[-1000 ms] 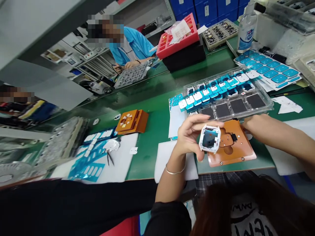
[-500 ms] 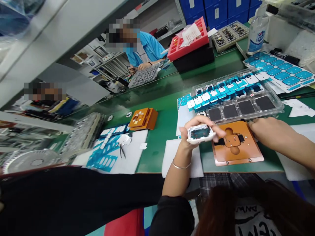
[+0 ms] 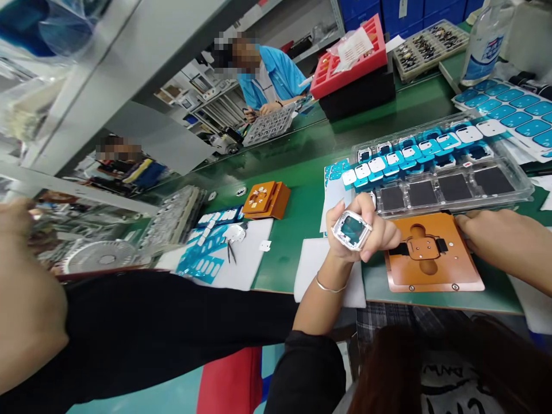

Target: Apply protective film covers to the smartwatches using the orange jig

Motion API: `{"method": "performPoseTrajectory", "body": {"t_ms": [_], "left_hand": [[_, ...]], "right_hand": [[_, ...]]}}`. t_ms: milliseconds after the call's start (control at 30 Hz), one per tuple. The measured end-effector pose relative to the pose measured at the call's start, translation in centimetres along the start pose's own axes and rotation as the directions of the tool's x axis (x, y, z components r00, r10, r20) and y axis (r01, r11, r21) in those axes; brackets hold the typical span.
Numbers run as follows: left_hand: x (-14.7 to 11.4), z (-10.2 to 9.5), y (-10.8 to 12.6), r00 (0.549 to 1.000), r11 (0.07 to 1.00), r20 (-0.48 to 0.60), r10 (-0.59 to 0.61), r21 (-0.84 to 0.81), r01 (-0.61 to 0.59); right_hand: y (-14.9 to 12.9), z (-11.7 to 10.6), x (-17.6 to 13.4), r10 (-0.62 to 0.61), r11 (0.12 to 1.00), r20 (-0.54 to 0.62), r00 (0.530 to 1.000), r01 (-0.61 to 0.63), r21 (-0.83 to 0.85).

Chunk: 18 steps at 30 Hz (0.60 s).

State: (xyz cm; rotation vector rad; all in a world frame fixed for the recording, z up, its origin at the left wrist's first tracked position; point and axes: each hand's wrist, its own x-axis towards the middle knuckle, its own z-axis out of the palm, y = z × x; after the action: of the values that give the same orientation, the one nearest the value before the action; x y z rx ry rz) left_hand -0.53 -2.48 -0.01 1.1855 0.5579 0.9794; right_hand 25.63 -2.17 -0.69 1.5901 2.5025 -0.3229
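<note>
Left hand (image 3: 376,229): fingers grasp the white frame (image 3: 352,230) above the counter (image 3: 282,253), left of the orange plate (image 3: 457,270). Right hand (image 3: 487,230): fingertips hidden beside the plate's far corner; grip cannot be determined. The plate sits near the counter's front edge.

At 3 o'clock, the tray (image 3: 457,207) looks like glossy, clear plastic. Toward 4, the orange plate (image 3: 457,265) looks smooth and shiny; at 5, the bracelet (image 3: 330,290) is polished metal.

A green table (image 3: 304,214) carries an orange plate (image 3: 432,247), a clear compartmented tray (image 3: 522,191), white pads (image 3: 311,277) and a black box (image 3: 360,100).
</note>
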Motion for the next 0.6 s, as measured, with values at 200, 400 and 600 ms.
{"method": "performPoseTrajectory", "body": {"t_ms": [200, 400, 600], "left_hand": [[0.3, 1.2, 0.5, 0.995, 0.995, 0.010, 0.100, -0.007, -0.100], [1.3, -7.5, 1.1, 0.773, 0.763, -0.359, 0.523, 0.601, -0.238], [-1.6, -18.1, 0.2, 0.463, 0.609, -0.753, 0.467, 0.654, 0.449]], "right_hand": [[0.1, 0.3, -0.1, -0.018, 1.000, -0.016, 1.000, 0.018, 0.000], [0.0, -0.4, -0.1, 0.006, 1.000, 0.008, 1.000, -0.006, -0.005], [1.3, 1.6, 0.7, -0.055, 0.998, -0.195, 0.979, 0.047, -0.045]]}}
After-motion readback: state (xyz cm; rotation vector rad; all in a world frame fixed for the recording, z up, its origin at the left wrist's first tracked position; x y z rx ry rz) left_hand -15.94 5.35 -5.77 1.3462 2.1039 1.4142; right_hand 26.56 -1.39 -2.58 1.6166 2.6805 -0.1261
